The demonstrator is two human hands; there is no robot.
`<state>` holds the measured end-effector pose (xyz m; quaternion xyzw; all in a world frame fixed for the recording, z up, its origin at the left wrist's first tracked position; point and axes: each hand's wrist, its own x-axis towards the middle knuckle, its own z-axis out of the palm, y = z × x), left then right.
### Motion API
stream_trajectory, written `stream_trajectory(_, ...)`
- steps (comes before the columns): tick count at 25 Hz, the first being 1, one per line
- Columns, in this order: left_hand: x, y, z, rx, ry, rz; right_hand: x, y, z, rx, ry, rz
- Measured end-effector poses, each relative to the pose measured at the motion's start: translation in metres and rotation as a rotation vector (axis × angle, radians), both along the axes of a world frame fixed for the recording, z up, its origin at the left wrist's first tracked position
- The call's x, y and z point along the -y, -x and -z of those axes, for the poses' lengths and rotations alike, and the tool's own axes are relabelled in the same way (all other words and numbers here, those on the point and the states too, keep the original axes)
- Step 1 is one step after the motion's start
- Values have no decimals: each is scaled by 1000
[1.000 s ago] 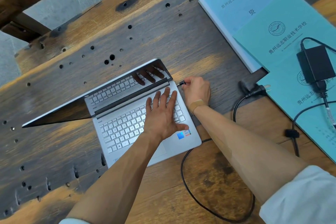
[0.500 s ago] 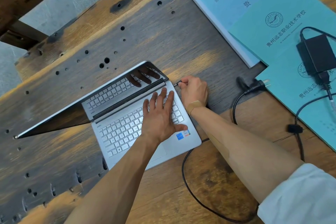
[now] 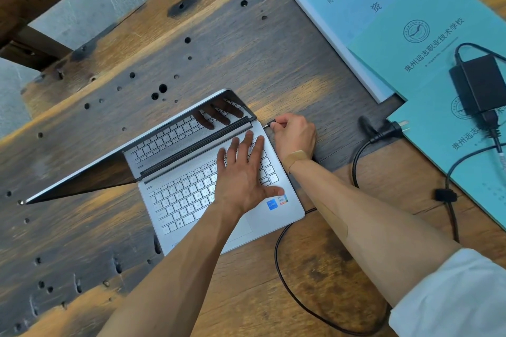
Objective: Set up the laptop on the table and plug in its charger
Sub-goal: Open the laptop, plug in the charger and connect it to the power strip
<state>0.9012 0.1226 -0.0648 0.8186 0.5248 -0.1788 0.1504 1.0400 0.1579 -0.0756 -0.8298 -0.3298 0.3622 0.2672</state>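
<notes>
A silver laptop [image 3: 180, 194] lies open on the wooden table [image 3: 246, 63], its dark screen reflecting the keys. My left hand [image 3: 243, 172] rests flat on the right side of the keyboard, fingers spread. My right hand [image 3: 294, 135] pinches the charger's small plug [image 3: 269, 124] right at the laptop's right edge near the hinge. Whether the plug is in the port I cannot tell. Its thin black cable [image 3: 284, 276] loops under my right forearm. The black charger brick [image 3: 482, 82] lies on teal booklets at the right, with the wall plug [image 3: 388, 130] loose beside it.
A light blue booklet [image 3: 353, 3] and two teal ones [image 3: 427, 35] overlap at the table's far right. The tabletop is worn, dotted with dark holes. Past its far left edge a grey floor [image 3: 82, 8] and a wooden beam show.
Both hands stay where they were on the laptop and at its right edge. Only the view shifts slightly; the plug remains at the same spot by the hinge.
</notes>
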Motion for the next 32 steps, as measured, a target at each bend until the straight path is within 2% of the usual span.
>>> stream_trajectory(32,0,0,0,14,8,-11,-1,-1,-6,50,-21,-106)
